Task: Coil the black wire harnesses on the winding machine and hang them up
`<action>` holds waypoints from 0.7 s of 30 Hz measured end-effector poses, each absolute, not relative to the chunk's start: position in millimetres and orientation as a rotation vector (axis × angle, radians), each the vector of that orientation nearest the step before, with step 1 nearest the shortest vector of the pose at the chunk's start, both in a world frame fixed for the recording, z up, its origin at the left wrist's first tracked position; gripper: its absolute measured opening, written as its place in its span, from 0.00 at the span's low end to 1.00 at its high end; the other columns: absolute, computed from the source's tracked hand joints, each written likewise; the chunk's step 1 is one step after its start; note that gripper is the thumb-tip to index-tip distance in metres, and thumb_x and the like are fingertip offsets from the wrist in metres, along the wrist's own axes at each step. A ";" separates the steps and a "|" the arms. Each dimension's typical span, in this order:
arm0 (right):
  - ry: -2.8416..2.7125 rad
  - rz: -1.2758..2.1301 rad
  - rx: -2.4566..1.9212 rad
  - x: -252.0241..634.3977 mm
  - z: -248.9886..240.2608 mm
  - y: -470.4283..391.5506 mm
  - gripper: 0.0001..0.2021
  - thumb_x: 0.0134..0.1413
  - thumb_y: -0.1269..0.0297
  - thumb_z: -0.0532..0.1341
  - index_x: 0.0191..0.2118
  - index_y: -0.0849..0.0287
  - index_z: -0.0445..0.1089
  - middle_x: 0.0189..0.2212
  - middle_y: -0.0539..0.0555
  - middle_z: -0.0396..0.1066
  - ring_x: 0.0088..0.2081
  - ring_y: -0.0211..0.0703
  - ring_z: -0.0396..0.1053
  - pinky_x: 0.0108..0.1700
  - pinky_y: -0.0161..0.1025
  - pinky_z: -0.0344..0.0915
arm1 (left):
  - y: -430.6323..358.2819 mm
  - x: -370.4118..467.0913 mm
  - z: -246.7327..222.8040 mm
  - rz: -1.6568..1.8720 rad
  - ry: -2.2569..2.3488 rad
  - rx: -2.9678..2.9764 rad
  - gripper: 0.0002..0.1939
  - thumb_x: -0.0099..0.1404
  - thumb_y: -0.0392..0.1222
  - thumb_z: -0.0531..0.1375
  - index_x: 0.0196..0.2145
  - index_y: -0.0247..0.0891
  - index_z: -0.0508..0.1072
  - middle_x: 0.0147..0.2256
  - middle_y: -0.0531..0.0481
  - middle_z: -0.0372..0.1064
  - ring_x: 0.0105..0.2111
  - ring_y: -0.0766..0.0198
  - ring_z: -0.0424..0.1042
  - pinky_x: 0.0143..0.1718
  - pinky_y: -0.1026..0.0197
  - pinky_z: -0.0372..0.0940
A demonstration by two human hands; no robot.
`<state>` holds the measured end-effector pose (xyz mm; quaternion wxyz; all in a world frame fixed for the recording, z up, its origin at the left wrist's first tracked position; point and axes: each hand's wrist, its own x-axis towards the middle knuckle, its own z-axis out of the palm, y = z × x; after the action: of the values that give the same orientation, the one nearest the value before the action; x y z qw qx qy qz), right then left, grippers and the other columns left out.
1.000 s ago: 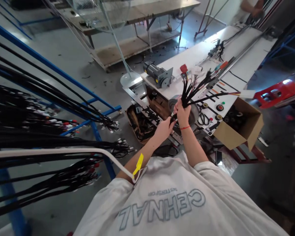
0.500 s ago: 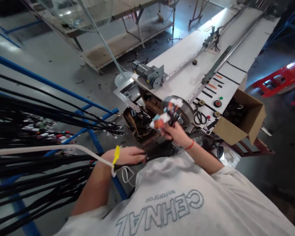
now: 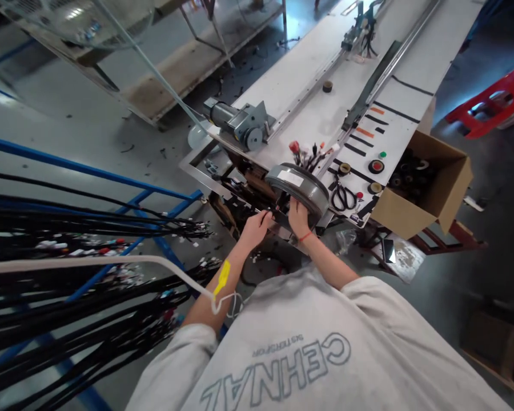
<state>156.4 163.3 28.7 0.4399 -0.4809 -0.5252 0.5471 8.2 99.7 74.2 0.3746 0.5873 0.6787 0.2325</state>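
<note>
A grey ring-shaped wheel (image 3: 297, 185) with a white label stands at the near end of the long white bench. Beyond its rim a wire harness (image 3: 310, 157) shows loose ends with red, orange, white and black connectors. My right hand (image 3: 298, 218) reaches into the ring from the near side, closed around the harness; its fingertips are partly hidden by the rim. To the left of the ring, my left hand (image 3: 257, 227) pinches the black part of the harness. A red band circles my right wrist, and a yellow tag with a white cord hangs at my left forearm.
A motor (image 3: 235, 123) is mounted left of the ring. Scissors (image 3: 343, 197), tape rolls (image 3: 345, 168) and a red button (image 3: 376, 166) lie to the right. A cardboard box (image 3: 428, 194) stands beside the bench. Black harnesses hang on a blue rack (image 3: 171, 197) at left.
My right hand has moved the harness's connector end through the ring and now sits inside it. My left hand has moved up and right towards the ring. The view has shifted slightly.
</note>
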 end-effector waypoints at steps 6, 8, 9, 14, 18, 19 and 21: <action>-1.681 1.147 -1.500 169.7 19.2 144.6 0.05 0.55 0.66 0.59 0.37 0.60 0.69 0.38 0.61 0.73 0.45 0.53 0.69 0.55 0.51 0.61 | 131.5 4.1 81.4 0.635 1.707 1.581 0.22 0.69 0.53 0.47 0.34 0.33 0.72 0.25 0.51 0.67 0.24 0.66 0.61 0.29 0.65 0.56; -1.717 1.143 -1.407 174.2 15.6 145.2 0.03 0.55 0.69 0.59 0.35 0.59 0.69 0.40 0.61 0.73 0.46 0.51 0.69 0.54 0.48 0.61 | 128.5 2.3 80.3 0.607 1.684 1.595 0.23 0.69 0.53 0.46 0.35 0.33 0.73 0.25 0.51 0.67 0.25 0.66 0.61 0.29 0.65 0.57; -1.711 1.122 -1.336 177.2 14.4 144.4 0.03 0.56 0.69 0.58 0.35 0.59 0.70 0.43 0.61 0.72 0.48 0.50 0.68 0.54 0.46 0.61 | 125.8 2.2 78.0 0.590 1.673 1.594 0.23 0.69 0.53 0.46 0.35 0.33 0.73 0.25 0.51 0.66 0.26 0.66 0.61 0.30 0.65 0.57; -1.737 1.172 -1.126 186.7 19.1 139.6 0.08 0.62 0.65 0.55 0.38 0.59 0.71 0.38 0.58 0.72 0.41 0.46 0.70 0.49 0.41 0.64 | 111.9 5.7 55.3 0.566 1.630 1.577 0.22 0.69 0.51 0.45 0.35 0.34 0.72 0.26 0.49 0.68 0.28 0.64 0.64 0.33 0.64 0.58; -1.851 1.075 -1.019 175.1 29.0 150.9 0.12 0.65 0.64 0.51 0.45 0.58 0.71 0.43 0.59 0.71 0.44 0.46 0.69 0.50 0.43 0.65 | 109.1 9.7 36.0 0.589 1.591 1.569 0.19 0.69 0.50 0.47 0.34 0.35 0.71 0.26 0.49 0.69 0.28 0.63 0.65 0.33 0.63 0.59; -1.888 1.023 -1.001 172.3 30.4 154.3 0.14 0.66 0.64 0.51 0.48 0.59 0.70 0.46 0.60 0.70 0.45 0.47 0.69 0.51 0.43 0.65 | 109.7 10.8 32.0 0.594 1.584 1.560 0.19 0.68 0.50 0.46 0.33 0.35 0.71 0.25 0.49 0.68 0.27 0.63 0.65 0.33 0.63 0.59; -1.989 0.895 -0.966 170.0 30.5 159.1 0.15 0.66 0.64 0.50 0.51 0.59 0.69 0.51 0.61 0.68 0.49 0.48 0.67 0.55 0.44 0.64 | 111.3 12.9 25.7 0.602 1.570 1.540 0.19 0.68 0.49 0.46 0.32 0.36 0.70 0.23 0.50 0.67 0.25 0.63 0.64 0.31 0.63 0.58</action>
<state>170.0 159.1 30.5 0.3690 -0.3763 -0.7750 0.3486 12.9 111.3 25.7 0.4177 0.6136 0.6258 0.2398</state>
